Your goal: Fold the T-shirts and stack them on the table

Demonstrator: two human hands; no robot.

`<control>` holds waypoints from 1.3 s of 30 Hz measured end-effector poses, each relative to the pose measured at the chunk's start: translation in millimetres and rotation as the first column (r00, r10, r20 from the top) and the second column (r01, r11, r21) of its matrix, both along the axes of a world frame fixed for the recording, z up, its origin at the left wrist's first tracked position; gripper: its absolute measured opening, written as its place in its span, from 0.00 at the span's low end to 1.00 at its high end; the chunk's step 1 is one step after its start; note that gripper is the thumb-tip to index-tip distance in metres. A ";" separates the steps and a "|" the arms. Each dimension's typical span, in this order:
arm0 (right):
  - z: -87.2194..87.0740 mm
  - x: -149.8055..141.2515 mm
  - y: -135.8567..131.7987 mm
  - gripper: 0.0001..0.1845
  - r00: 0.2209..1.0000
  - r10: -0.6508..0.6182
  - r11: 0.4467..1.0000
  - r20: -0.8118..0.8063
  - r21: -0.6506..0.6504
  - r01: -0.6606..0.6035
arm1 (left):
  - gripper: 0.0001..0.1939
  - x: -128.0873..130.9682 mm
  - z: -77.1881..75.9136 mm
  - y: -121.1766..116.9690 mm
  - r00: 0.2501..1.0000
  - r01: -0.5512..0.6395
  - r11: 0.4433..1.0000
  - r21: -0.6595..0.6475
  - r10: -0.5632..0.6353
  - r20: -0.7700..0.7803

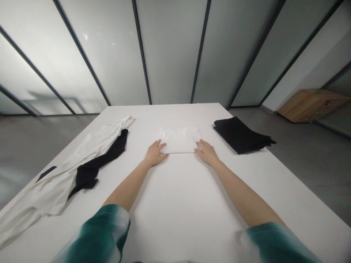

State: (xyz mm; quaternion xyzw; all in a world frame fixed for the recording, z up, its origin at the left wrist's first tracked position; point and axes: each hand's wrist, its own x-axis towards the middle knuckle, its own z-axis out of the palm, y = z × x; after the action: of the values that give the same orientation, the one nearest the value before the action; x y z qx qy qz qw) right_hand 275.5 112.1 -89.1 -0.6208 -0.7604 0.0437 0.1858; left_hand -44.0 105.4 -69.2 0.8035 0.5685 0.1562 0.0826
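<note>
A flat white rectangle (179, 140), which looks like a folded cloth or a thin plastic packet, lies in the middle of the white table (178, 204). At its left end rests my left hand (155, 153), fingers spread and touching the edge. My right hand (206, 151) lies the same way on the right end, with its fingers apart. Neither hand grips anything; both press lightly from above. Whether the white piece is one layer or several I cannot make out.
White garments (90, 149) lie loosely along the table's left side, with a black garment (102, 164) partly beneath them. A stack of folded black cloth (241, 135) sits at the right edge. Behind the table stand frosted glass panels (170, 54); a wooden cabinet (309, 105) is far right.
</note>
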 end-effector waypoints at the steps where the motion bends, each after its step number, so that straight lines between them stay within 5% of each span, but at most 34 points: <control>1: 0.5 0.5 0.5 0.26 1.000 0.007 1.000 0.008 -0.008 -0.007 | 0.32 -0.1 0.4 0.4 1.000 0.010 1.000 -0.008 -0.010 0.000; 6: 5.9 -3.9 -2.3 0.26 0.994 0.082 0.996 0.067 -0.044 -0.080 | 0.31 0.2 1.4 3.3 0.999 0.013 1.000 0.017 -0.014 0.045; 10: 22.2 -21.5 -19.5 0.22 0.988 0.075 0.997 0.136 0.004 -0.076 | 0.20 0.8 7.4 3.3 0.975 -0.207 0.964 0.168 0.189 0.118; 14: 36.5 -42.2 -38.1 0.19 0.961 0.276 0.959 0.013 0.069 -0.276 | 0.08 2.5 18.1 -1.2 0.942 -0.329 0.930 0.161 0.313 0.117; 19: 32.8 -40.2 -34.4 0.19 0.970 0.239 0.952 -0.035 0.203 -0.227 | 0.12 5.6 21.2 -4.8 0.970 -0.235 0.972 0.004 0.235 0.070; 24: 24.4 -29.1 -24.5 0.19 0.982 0.188 0.981 -0.025 0.061 -0.186 | 0.19 6.5 9.6 -1.0 0.995 -0.018 1.000 0.017 0.016 0.097; 27: 24.4 -29.0 -23.9 0.19 0.979 0.196 0.980 -0.055 0.027 -0.195 | 0.26 5.3 1.0 1.9 0.996 -0.033 0.999 0.003 0.033 0.086; 31: 25.7 -29.0 -26.0 0.18 0.950 0.298 0.946 -0.096 0.159 -0.281 | 0.23 1.9 2.0 2.3 0.989 -0.009 0.994 0.106 -0.007 0.144; 35: 25.3 -32.7 -30.6 0.16 0.876 0.473 0.871 -0.097 0.203 -0.448 | 0.11 4.7 15.4 -5.8 0.961 0.226 0.970 0.089 -0.237 0.141; 39: 19.1 -38.4 -31.4 0.15 0.872 0.489 0.869 -0.015 0.099 -0.485 | 0.21 12.2 21.5 -16.2 0.940 0.333 0.943 0.029 -0.334 0.065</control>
State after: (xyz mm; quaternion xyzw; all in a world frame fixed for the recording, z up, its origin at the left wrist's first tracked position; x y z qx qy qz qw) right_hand 237.1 80.8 -70.0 -0.3991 -0.8896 0.0663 0.2122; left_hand -31.8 89.2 -47.7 0.8829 0.4198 0.1726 0.1205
